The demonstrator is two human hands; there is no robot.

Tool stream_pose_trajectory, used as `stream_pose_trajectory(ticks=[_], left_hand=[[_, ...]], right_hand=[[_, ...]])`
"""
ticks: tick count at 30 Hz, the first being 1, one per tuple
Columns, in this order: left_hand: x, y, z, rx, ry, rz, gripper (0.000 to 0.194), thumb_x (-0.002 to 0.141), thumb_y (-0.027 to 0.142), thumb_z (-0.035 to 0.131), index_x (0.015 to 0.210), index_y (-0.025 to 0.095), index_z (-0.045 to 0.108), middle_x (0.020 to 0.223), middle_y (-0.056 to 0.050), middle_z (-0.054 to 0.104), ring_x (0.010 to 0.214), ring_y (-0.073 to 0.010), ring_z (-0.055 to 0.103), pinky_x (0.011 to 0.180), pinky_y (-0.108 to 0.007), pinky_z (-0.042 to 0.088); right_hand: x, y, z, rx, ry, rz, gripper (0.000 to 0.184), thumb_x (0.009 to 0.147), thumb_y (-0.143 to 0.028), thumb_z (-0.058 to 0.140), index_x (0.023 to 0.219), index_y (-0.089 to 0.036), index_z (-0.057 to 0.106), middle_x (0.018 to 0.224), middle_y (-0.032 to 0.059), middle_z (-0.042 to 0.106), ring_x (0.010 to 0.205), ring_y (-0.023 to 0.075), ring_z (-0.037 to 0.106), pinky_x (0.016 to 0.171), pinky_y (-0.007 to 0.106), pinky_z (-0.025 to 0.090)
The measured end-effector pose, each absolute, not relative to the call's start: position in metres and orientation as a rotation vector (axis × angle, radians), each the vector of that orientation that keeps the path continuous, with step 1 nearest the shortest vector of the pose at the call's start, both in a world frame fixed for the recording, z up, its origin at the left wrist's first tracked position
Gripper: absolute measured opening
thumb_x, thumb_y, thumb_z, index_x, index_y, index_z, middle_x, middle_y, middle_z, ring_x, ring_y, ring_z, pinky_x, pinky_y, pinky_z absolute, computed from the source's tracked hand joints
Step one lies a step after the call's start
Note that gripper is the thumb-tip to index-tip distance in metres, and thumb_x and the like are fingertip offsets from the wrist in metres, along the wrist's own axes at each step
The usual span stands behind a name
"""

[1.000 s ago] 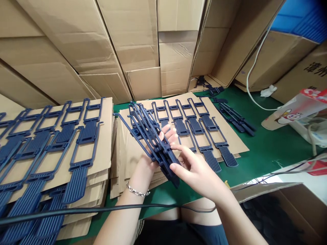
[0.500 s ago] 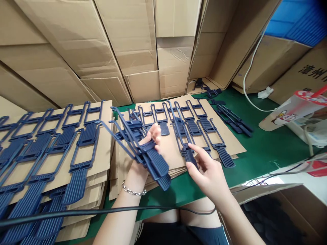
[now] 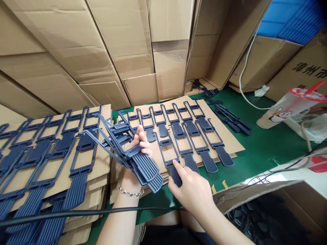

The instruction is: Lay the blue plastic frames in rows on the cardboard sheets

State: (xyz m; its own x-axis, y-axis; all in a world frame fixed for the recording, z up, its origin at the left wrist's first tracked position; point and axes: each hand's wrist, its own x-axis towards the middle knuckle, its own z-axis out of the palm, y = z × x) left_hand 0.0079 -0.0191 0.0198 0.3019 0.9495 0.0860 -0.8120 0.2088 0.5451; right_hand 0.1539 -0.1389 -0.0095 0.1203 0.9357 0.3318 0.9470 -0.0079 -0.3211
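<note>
Navy frame (image 3: 168,164) juts beyond right fingers (image 3: 179,169) pinching its tail; left fingers (image 3: 146,145) clasp stacked frames (image 3: 145,166).

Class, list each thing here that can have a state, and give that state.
Left hand: curled around frames
Held frames: bunched, raised
Right hand: index finger on a frame
Touched frame: resting on cardboard
Cardboard sheets: stacked, frames on top
Cup: lid on, straw in
Box: open, dark parts inside
</note>
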Motion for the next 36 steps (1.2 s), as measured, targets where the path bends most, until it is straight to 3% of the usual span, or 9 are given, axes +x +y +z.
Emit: stream_pose_trajectory(ticks=[10, 28, 36], left_hand=[[0.023, -0.033, 0.045, 0.426, 0.241, 1.198, 0.034, 0.091, 0.024, 0.026, 0.118, 0.032, 0.047, 0.090, 0.006, 0.066, 0.070, -0.0015, 0.061, 0.056, -0.008, 0.045], [0.027, -0.024, 0.046, 0.469, 0.239, 1.258, 0.039, 0.091, 0.018, 0.022, 0.125, 0.025, 0.040, 0.090, 0.003, 0.066, 0.069, -0.0031, 0.061, 0.066, -0.014, 0.048], [0.030, -0.023, 0.044, 0.474, 0.289, 1.280, 0.037, 0.090, 0.015, 0.023, 0.117, 0.016, 0.049, 0.086, 0.000, 0.066, 0.070, -0.0051, 0.061, 0.067, -0.018, 0.048]], right_hand=[[0.143, -0.132, 0.007, -2.111, -1.831, 0.140, 0.046, 0.080, -0.036, 0.044, 0.123, -0.023, 0.046, 0.087, 0.0041, 0.060, 0.065, 0.0174, 0.059, 0.052, 0.026, 0.044], [0.149, -0.116, 0.006, -2.180, -1.929, 0.094, 0.047, 0.083, -0.039, 0.038, 0.126, -0.021, 0.040, 0.090, 0.0102, 0.057, 0.064, 0.0187, 0.059, 0.053, 0.026, 0.042], [0.148, -0.117, 0.009, -2.172, -1.905, 0.093, 0.046, 0.082, -0.042, 0.042, 0.122, -0.020, 0.043, 0.088, 0.0082, 0.057, 0.064, 0.0194, 0.059, 0.049, 0.026, 0.041]])
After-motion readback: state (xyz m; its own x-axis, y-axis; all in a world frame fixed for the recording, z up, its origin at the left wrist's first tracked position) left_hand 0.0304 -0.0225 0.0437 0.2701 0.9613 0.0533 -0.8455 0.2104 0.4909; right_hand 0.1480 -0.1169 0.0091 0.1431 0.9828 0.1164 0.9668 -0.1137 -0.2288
